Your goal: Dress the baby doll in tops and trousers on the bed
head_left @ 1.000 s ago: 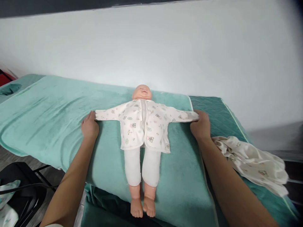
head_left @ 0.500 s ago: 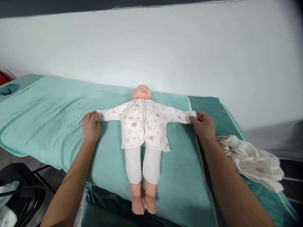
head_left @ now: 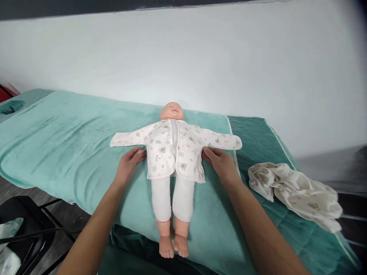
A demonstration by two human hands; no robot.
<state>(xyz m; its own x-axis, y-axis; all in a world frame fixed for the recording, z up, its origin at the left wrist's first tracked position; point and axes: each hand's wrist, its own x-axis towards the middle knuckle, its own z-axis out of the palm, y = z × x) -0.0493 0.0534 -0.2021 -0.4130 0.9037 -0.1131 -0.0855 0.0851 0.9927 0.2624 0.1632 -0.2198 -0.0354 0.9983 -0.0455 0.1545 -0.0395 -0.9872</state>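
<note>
A baby doll [head_left: 172, 110] lies on its back with both arms stretched out sideways. It wears a white printed baby jacket [head_left: 163, 158] and white leggings [head_left: 182, 198]; its feet are bare. My left hand [head_left: 130, 162] rests low beside the jacket's left edge, under the sleeve. Its fingers are loosely bent, the tips at the cloth, with nothing seen between them. On the other side, my right hand [head_left: 221, 162] has thumb and fingers closed at the jacket's side seam, just under the armpit. Both sleeve ends lie flat and cover the doll's hands.
The doll lies on a light green blanket [head_left: 86, 137] over a darker quilted cover [head_left: 252, 133]. A crumpled printed white cloth [head_left: 304, 191] lies to the right. A white wall [head_left: 183, 57] stands behind. At lower left is a black chair [head_left: 27, 214] with cloth on it.
Both hands have let go of the sleeve cuffs and moved inward to the sides of the jacket's body. The sleeve ends now lie free on the blanket.
</note>
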